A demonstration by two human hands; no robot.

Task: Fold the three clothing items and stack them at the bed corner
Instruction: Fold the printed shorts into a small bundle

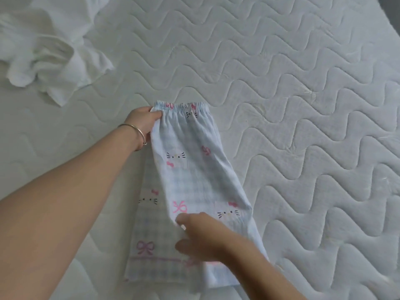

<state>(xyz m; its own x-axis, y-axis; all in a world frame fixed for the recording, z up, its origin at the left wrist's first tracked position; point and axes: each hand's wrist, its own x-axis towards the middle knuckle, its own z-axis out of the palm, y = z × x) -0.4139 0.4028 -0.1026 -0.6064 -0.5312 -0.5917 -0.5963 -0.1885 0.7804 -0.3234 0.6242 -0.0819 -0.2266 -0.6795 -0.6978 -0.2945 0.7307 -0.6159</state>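
a pair of pale blue checked pyjama trousers [190, 174] with cartoon cats and pink bows lies at the centre of the view on a bed. its gathered waistband [181, 106] points to twelve o'clock and the legs run down to six.

the left hand [144, 122], with a thin bangle [135, 132] on its wrist, pinches the waistband's nine o'clock corner between thumb and fingers. the right hand [203, 237] is blurred. it looks to be pinching the inner edge of the upper leg, thumb on top and fingers curled beneath.

the step in hand is judged to be the lengthwise fold, one leg laid over the other. the upper leg sits askew, slanting toward five o'clock, and the lower leg shows at seven. to do it well, hold the waistband corner pinned, bring the upper leg toward seven o'clock until side seams and hems match, then smooth flat from the waistband downward. the thin cloth will likely crease if dragged.

two or so rumpled white garments [49, 57] lie in a heap at ten o'clock, well apart from the trousers and not yet folded. nothing is stacked yet.

the surface is a bare white mattress [303, 105] quilted in wavy lines. it is soft, so folds may need pressing. a dark sliver beyond its edge shows at one o'clock, and no more of the room is in view.
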